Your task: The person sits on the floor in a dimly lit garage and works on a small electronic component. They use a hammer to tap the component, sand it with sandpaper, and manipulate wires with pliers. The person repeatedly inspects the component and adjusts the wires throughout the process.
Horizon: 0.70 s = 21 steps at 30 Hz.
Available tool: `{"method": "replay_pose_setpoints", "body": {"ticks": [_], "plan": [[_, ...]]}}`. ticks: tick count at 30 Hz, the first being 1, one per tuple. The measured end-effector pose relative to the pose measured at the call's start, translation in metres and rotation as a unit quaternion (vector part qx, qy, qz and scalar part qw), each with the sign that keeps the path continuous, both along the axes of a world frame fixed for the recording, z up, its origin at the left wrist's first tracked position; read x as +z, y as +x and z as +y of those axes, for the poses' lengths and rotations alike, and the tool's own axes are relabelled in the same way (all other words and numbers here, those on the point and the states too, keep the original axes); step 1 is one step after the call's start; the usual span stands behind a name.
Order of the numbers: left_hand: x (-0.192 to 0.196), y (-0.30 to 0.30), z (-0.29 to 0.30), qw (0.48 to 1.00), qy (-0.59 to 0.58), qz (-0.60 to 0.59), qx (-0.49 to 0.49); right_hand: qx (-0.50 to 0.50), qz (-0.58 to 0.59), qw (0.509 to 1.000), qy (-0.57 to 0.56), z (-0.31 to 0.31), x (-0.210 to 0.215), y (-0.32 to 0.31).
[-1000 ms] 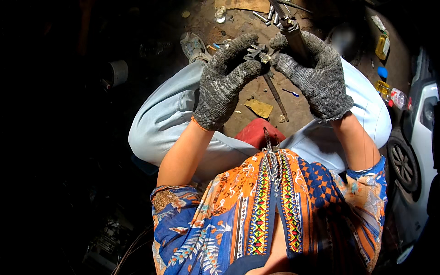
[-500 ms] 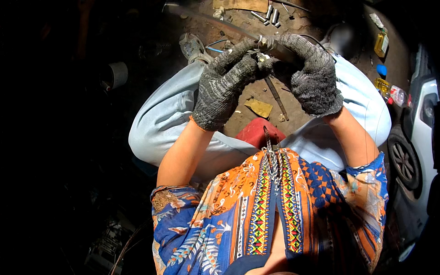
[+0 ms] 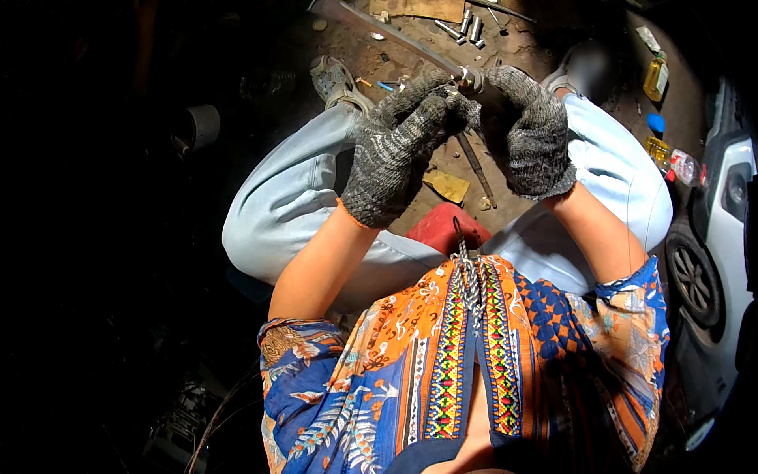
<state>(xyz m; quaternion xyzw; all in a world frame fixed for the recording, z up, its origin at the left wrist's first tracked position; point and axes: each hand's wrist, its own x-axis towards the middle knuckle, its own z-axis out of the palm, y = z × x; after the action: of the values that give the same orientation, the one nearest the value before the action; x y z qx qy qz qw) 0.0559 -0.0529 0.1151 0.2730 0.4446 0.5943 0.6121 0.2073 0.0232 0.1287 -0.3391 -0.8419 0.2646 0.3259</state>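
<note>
Both my hands wear grey knitted gloves and meet above the ground between my knees. My left hand (image 3: 391, 154) has its fingers curled round the near end of a long metal rod (image 3: 407, 46), next to a shiny metal fitting (image 3: 469, 77). Opposite it, my right hand (image 3: 535, 130) is bent round the same end, its fingertips against the fitting. Shadow and the gloves hide most of the grip. The rod slants away to the far left. Below the hands, a thin dark pointed bar (image 3: 476, 170) is visible, its upper end hidden.
A yellowish scrap (image 3: 447, 186) lies on the dirt near a red object (image 3: 448, 225) between my legs. Several metal cylinders (image 3: 466, 28) lie beyond. To the right are bottles (image 3: 655, 77), a blue cap (image 3: 655, 122) and a white toy-like car with a dark wheel (image 3: 695, 272). A white cylindrical container (image 3: 204, 129) stands left.
The rod has shifted slightly to the right at its far end. My right hand has come a little left and its fingers have changed position at the fitting. My left hand has shifted slightly right.
</note>
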Motion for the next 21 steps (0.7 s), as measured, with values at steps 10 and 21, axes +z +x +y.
{"method": "replay_pose_setpoints", "body": {"ticks": [10,21], "plan": [[-0.019,-0.004,0.005,0.949,0.075,0.306,-0.015,0.067,-0.005,0.984,-0.165,0.013,0.002,-0.001],[-0.035,-0.003,-0.001,0.946,0.05,0.318,0.021,-0.028,-0.055,0.899,-0.434,0.015,0.002,-0.004]]}}
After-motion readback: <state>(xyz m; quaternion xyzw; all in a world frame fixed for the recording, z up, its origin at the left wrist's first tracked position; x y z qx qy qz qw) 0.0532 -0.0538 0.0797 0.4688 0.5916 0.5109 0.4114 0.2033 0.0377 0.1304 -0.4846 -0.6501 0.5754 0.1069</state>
